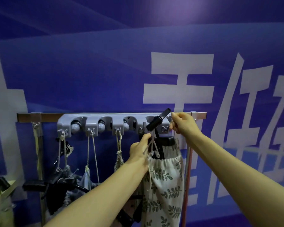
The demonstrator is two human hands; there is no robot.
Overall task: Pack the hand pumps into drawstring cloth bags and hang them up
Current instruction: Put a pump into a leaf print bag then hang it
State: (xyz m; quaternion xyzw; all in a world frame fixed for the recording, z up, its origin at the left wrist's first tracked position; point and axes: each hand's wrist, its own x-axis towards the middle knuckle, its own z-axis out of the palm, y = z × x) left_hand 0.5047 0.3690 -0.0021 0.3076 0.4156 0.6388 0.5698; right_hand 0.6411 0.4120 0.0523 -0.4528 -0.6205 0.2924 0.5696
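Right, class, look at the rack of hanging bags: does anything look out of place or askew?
Yes: the leaf-print bag is not closed over its black pump, which pokes out of the top, tilted, crossing the grey hook rack. The left hand and right hand both pinch its white cords.

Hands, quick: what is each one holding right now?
Left hand: pinches the white drawstring cords of the leaf-print bag.
Right hand: pinches a cord loop by the grey rack, right end.
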